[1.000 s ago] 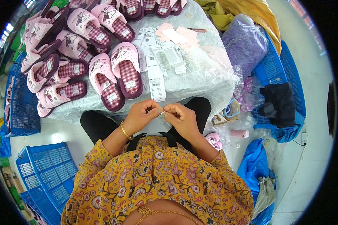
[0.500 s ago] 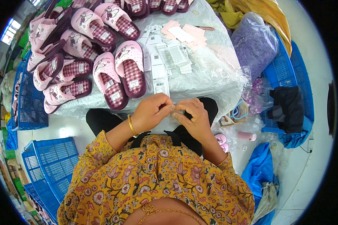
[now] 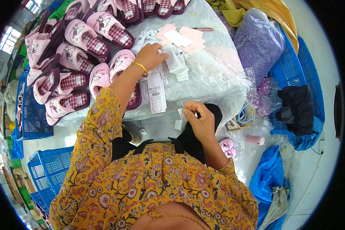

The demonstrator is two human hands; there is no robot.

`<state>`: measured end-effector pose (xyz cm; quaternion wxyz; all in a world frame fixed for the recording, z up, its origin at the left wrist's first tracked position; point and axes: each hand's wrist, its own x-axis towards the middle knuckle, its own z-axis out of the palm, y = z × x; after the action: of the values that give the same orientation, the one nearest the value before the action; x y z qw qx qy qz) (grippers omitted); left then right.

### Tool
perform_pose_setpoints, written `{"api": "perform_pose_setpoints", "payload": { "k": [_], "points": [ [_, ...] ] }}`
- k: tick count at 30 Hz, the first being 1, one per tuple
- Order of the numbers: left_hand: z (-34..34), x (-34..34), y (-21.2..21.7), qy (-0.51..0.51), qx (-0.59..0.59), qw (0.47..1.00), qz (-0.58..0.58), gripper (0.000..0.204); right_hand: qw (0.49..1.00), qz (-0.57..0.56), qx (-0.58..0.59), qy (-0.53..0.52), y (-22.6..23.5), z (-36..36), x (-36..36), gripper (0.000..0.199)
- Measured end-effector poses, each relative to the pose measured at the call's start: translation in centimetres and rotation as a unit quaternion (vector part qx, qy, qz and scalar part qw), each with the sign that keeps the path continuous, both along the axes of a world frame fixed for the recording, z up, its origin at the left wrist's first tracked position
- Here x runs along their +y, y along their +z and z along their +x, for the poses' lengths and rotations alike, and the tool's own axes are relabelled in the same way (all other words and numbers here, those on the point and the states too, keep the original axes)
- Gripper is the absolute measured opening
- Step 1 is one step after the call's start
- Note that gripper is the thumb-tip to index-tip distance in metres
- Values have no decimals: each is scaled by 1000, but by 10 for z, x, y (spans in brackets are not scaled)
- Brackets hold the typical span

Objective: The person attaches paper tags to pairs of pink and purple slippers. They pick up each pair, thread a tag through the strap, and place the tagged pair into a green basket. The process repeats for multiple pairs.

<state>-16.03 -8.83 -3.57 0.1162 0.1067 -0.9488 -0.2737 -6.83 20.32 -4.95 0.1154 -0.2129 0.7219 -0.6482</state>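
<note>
My left hand (image 3: pixel 150 58) reaches over the table among white printed label slips (image 3: pixel 175 63); its thumb and index finger are apart, with the thumb tip at the slips' edge. Held between the thumb and fingers of my right hand (image 3: pixel 199 119), a small white paper slip (image 3: pixel 182 114) hangs above my lap. Below it shows another small white piece (image 3: pixel 178 124); whether it is attached cannot be told. A long white label strip (image 3: pixel 156 92) lies near the table's front edge. My left forearm partly covers a pair of pink slippers with checked insoles (image 3: pixel 120 63).
More pink slippers (image 3: pixel 97 28) crowd the table's left and far side. Pink cards (image 3: pixel 191 38) and a thin cutter (image 3: pixel 203 29) lie at the back. Purple goods in a plastic bag (image 3: pixel 258 44) and blue crates (image 3: pixel 312 76) stand right; another blue crate (image 3: pixel 55 165) is at left.
My hands were together over my lap, fingertips meeting. The left has since moved forward to the label slips, while the right stays near my lap, now visibly with a small slip.
</note>
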Motion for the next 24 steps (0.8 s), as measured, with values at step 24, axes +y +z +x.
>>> {"api": "perform_pose_setpoints", "payload": {
  "k": [24],
  "points": [
    [-19,-28,16,-45,-35,991,121,29,981,-76,-175,-32,-13,-9,12,21]
  ]
}}
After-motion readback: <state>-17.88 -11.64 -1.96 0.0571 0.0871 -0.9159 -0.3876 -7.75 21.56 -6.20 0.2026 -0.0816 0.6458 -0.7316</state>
